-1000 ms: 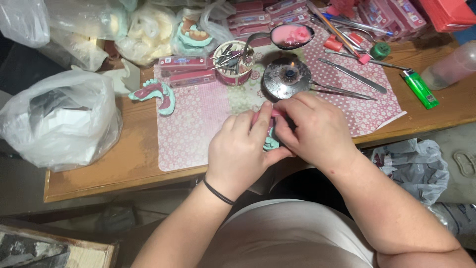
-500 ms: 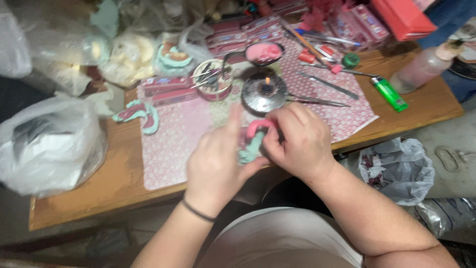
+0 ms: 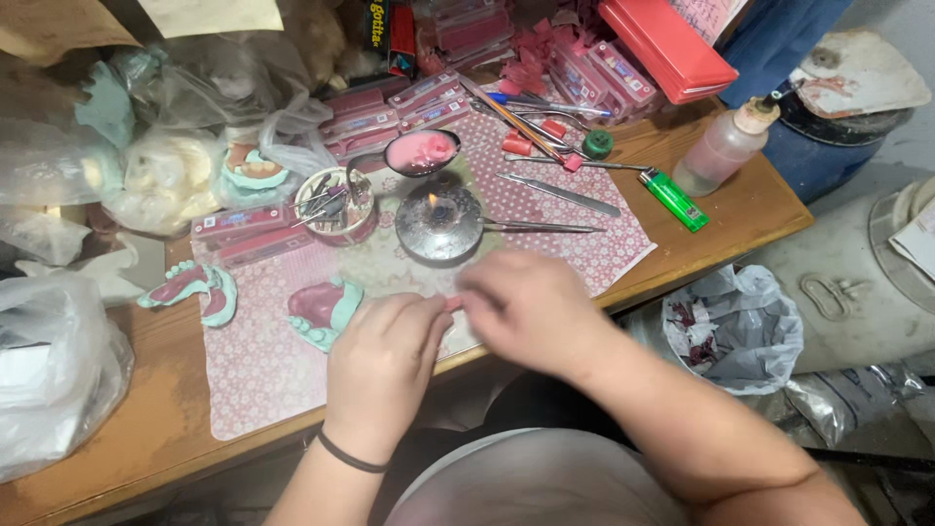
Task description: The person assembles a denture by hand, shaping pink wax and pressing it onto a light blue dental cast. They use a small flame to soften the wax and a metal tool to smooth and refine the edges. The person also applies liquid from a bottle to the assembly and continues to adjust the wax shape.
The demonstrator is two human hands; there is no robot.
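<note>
My left hand [image 3: 385, 360] and my right hand [image 3: 531, 312] meet over the front edge of the pink patterned mat [image 3: 253, 380]. Both pinch a small pink wax piece [image 3: 453, 304] between their fingertips. The right hand is blurred by motion. Just left of my left hand, a teal and pink denture model [image 3: 319, 312] lies on the mat, close to the knuckles. A small metal burner [image 3: 438, 224] with a lit flame stands right behind the hands. A spoon of pink wax [image 3: 421, 151] rests behind the burner.
A second denture model [image 3: 190, 289] lies at the mat's left. A tin of tools [image 3: 336, 203], metal instruments [image 3: 560, 193], a green lighter [image 3: 674, 199] and a squeeze bottle [image 3: 723, 148] sit behind and right. Plastic bags [image 3: 49, 380] crowd the left, and a bag [image 3: 735, 326] hangs below the table edge.
The denture model that both hands held up has been set down on the mat at the left. The hands now meet on a small pink piece instead. The view has shifted left and up.
</note>
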